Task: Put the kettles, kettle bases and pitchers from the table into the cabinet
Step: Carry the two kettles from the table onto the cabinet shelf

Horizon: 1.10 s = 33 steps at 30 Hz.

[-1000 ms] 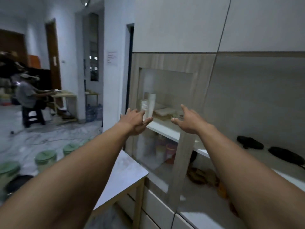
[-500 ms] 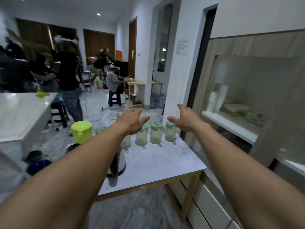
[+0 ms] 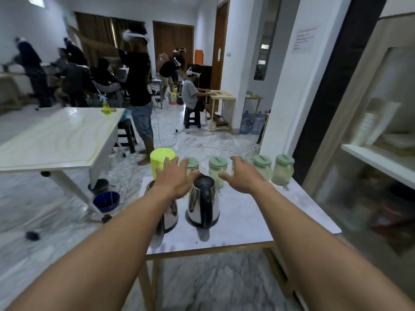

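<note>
A steel kettle with a black handle stands on the small white table. Beside it on the left is a second steel kettle, partly hidden by my left forearm. Behind them stands a row of several clear pitchers with green lids and a yellow-green pitcher at the left end. My left hand hovers open above the kettles. To the right of the black-handled kettle, my right hand is open too, in front of the pitchers. Neither hand holds anything. The cabinet is at the right.
A large white table stands at the left, with a blue bowl on the floor beneath it. Several people stand and sit in the room behind. Water bottles stand by the pillar. Cables lie on the marble floor.
My view has swung left from the cabinet shelves to the table. Both open hands now reach over the kettles and pitchers instead of toward the cabinet.
</note>
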{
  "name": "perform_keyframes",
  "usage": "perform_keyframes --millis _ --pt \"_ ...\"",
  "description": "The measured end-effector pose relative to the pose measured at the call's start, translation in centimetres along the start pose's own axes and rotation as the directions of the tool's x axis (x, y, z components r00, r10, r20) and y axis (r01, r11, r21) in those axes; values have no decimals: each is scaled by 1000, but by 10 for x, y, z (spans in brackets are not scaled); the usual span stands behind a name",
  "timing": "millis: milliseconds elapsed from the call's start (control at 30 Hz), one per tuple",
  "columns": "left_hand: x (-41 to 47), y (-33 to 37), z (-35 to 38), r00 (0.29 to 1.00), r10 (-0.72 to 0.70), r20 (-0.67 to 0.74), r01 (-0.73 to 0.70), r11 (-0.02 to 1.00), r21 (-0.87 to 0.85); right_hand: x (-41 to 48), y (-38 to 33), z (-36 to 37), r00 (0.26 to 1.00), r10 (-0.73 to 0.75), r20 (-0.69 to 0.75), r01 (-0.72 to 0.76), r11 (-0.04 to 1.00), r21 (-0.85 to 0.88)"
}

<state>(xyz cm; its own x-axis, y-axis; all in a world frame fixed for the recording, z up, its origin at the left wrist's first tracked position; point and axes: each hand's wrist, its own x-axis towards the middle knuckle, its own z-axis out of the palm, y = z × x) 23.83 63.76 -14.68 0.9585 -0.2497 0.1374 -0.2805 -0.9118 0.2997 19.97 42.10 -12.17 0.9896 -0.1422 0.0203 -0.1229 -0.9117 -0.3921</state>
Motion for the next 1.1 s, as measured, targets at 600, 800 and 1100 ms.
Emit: perform_keyframes --millis 600,800,1100 --pt "-18 -114 120 910 -413 9 394 861 -321 42 -10 182 990 108 92 -123 976 179" --pt "-17 -122 160 795 -586 154 535 559 -634 38 5 221 954 278 116 -291 748 597" --pt "19 -127 186 692 -692 204 517 278 -810 78 31 257 927 330 181 -348 573 742"
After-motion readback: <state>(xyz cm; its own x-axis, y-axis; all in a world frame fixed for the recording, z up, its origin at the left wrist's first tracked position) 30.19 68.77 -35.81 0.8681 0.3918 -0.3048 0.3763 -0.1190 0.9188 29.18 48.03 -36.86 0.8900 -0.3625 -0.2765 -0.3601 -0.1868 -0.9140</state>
